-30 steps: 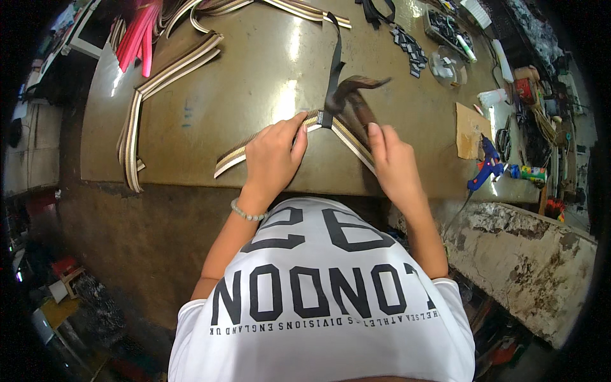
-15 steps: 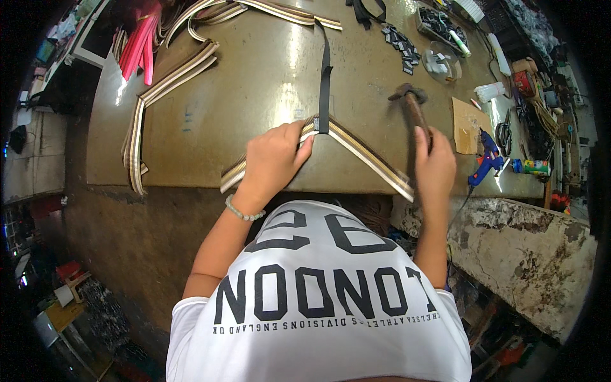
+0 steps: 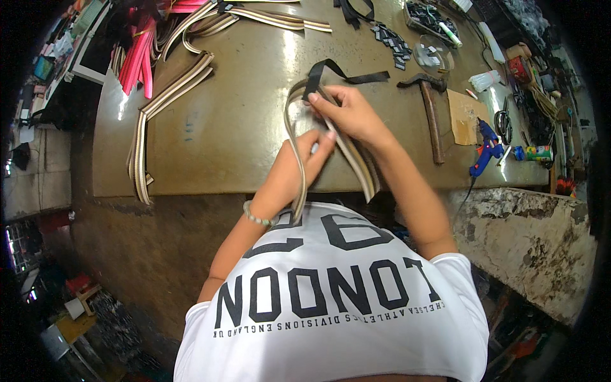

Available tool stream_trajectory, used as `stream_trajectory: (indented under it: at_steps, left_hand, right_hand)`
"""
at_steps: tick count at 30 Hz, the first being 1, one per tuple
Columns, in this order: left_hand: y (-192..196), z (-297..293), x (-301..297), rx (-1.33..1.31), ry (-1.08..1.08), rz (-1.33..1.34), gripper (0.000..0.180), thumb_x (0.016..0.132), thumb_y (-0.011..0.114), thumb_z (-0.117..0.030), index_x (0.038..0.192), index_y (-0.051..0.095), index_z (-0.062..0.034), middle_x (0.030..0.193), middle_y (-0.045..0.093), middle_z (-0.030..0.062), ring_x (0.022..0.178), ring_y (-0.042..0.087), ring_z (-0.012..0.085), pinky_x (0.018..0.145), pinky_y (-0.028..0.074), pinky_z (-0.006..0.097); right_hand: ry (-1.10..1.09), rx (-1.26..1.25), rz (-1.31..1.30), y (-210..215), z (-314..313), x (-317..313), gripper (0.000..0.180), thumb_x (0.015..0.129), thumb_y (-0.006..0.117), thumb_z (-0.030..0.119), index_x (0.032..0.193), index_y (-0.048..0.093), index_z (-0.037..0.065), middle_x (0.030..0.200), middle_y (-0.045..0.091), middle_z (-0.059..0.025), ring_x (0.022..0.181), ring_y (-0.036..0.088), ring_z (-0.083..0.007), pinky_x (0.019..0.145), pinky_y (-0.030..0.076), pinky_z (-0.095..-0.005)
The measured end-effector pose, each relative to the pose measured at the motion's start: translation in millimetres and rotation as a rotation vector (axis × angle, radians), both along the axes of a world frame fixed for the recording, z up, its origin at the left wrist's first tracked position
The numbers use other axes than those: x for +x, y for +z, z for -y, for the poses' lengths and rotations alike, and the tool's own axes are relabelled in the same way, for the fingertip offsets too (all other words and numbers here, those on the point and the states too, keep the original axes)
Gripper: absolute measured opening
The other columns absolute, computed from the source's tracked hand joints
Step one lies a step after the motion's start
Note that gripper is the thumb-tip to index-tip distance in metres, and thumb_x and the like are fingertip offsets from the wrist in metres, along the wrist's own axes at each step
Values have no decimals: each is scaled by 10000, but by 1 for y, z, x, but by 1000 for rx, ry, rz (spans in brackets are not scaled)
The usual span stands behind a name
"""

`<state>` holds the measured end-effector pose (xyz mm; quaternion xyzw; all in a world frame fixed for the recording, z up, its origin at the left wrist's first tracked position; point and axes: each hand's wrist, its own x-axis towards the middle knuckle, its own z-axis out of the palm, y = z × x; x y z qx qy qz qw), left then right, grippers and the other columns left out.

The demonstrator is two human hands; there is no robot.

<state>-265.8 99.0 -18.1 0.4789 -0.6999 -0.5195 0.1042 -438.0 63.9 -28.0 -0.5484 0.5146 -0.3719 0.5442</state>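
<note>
A striped brown, cream and dark webbing strap (image 3: 358,165) is bent into a loop over the table's near edge, its two ends hanging down toward me. My right hand (image 3: 350,114) pinches it near the top, where a black webbing strap (image 3: 363,78) joins it and trails off to the right. Inside the loop, my left hand (image 3: 298,164) has thumb and fingers closed at the striped strap, one length of which runs across this hand. A hammer (image 3: 431,118) with a wooden handle lies on the table, right of my right hand.
Other striped straps (image 3: 139,146) lie at the left, beside a pink bundle (image 3: 137,57). Small black pieces (image 3: 393,46) are strewn at the back right. A blue glue gun (image 3: 487,149), cardboard (image 3: 463,118) and a tray of parts (image 3: 433,22) stand along the right side.
My right hand has let go of the hammer, now lying on the table, and moved left onto the straps. The striped strap has been lifted and folded; the black strap's free end swung right.
</note>
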Motion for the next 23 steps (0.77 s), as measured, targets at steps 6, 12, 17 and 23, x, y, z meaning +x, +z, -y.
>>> stream_trajectory:
  at_steps: [6, 12, 17, 23]
  left_hand:
    - [13, 4, 5, -423, 402, -486, 315, 957, 617, -241, 1188, 611, -27, 847, 582, 121, 782, 529, 153, 748, 420, 310]
    - [-1, 28, 12, -620, 131, 9, 200, 895, 678, -251, 884, 706, -53, 787, 596, 109, 762, 534, 288, 780, 417, 413]
    - [-8, 26, 9, -640, 108, -29, 191, 859, 702, -213, 832, 674, -26, 777, 600, 128, 788, 557, 310, 754, 450, 413]
    - [-16, 27, 1, -776, 240, 99, 234, 807, 730, -192, 995, 656, -74, 885, 630, 163, 872, 596, 344, 800, 471, 437]
  right_hand:
    - [266, 182, -6, 8, -7, -30, 300, 987, 621, 281, 941, 661, -13, 805, 654, -19, 647, 587, -78, 620, 480, -237]
    - [330, 360, 85, 11, -13, -38, 311, 979, 638, 292, 1045, 672, -10, 853, 680, -33, 651, 604, -84, 637, 510, -247]
    - [117, 168, 350, 8, 12, -26, 421, 911, 721, 310, 1241, 623, 67, 989, 632, 22, 862, 561, -63, 727, 449, -211]
    - [143, -755, -551, 37, -12, -20, 375, 951, 650, 233, 1321, 614, 182, 1500, 415, -93, 1328, 366, -301, 1117, 310, -420]
